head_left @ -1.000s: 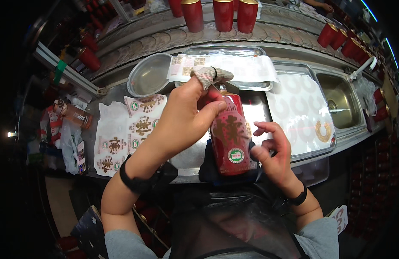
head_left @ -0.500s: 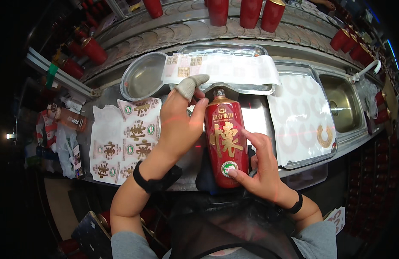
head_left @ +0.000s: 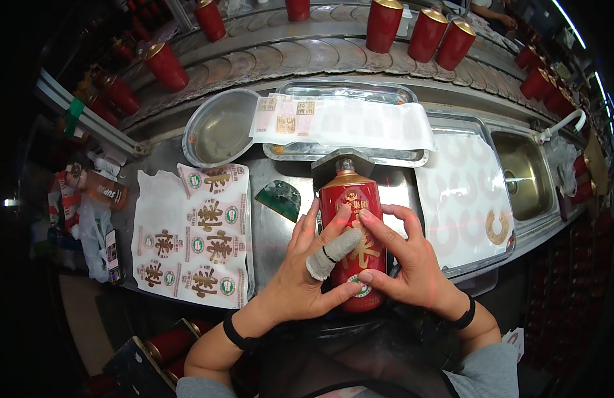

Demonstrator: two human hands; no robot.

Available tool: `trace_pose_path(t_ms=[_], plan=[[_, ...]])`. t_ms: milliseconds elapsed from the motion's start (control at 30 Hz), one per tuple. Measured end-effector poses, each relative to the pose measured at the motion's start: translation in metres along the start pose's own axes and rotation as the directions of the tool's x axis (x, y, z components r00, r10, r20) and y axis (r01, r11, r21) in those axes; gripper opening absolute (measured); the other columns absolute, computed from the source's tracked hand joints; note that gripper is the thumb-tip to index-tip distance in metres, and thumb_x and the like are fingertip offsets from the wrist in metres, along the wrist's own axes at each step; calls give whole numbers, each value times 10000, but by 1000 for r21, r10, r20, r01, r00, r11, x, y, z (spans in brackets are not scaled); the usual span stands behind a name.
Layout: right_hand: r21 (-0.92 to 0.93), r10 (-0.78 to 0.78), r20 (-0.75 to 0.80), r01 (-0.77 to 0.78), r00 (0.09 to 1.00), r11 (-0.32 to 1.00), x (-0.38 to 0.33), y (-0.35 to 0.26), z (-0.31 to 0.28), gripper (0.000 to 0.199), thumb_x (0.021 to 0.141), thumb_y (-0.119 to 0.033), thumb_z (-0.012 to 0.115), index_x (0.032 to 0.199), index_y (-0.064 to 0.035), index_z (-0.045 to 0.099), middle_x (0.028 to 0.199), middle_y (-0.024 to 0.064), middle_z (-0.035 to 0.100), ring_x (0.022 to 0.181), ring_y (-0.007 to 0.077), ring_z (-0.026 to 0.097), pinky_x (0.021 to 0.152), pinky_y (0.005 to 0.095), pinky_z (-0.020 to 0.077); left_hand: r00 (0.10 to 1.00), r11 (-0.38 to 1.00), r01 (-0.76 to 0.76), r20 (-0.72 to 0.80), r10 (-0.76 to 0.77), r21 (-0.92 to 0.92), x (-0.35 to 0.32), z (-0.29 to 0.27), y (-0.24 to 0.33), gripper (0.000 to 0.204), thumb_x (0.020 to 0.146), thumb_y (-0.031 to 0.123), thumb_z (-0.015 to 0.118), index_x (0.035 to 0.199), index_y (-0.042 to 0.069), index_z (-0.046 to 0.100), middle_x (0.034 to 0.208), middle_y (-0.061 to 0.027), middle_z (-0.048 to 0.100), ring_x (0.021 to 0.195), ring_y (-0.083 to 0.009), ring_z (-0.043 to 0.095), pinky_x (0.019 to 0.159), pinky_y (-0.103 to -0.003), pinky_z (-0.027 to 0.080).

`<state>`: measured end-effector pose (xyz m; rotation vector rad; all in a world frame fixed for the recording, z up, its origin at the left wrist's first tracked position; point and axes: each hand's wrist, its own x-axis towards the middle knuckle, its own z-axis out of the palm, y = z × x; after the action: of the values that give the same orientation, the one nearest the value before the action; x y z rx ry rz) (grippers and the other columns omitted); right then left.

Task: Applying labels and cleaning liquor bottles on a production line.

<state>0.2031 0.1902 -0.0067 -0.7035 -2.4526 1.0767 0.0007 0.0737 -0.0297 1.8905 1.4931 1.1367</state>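
A: Far left?
B: Label sheets (head_left: 193, 242) lying on the steel tabletop (head_left: 274, 232), round bowl (head_left: 221, 128) behind them.
A: Hands?
B: Left hand (head_left: 306, 282) is cupping the red bottle (head_left: 352, 242), fingers (head_left: 333, 247) curled across its front, one wearing a grey cot. Right hand (head_left: 410, 262) is gripping the other side, fingers closed on the label.
A: Bottle position?
B: Upright, centre, near the body, between both hands.
A: Right?
B: White sheet (head_left: 463, 199), then a sink (head_left: 525, 174).
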Motion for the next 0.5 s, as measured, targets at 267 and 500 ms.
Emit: trace_pose_path(t_ms=[267,500], plan=[[16,12,29,-12,1000,1000,4,1,-6,772,782,-418,806,1471,-248,501,1400,221,393,1003,392,670,819,431,584,999,996,41,-5,-41,-85,4,-2,0,676,822,374,774,1422,196,519,1621,-120,309,1468,-552,148,1181,-608,198],[47,10,53,-12,999,999,7,2,-8,760,800,-404,800,1479,-279,483,1430,224,356,909,381,703,812,425,606,999,995,49,24,-47,-83,7,-3,-1,688,807,340,794,1422,204,517,1610,-126,327,1458,-573,150,1172,-611,222]])
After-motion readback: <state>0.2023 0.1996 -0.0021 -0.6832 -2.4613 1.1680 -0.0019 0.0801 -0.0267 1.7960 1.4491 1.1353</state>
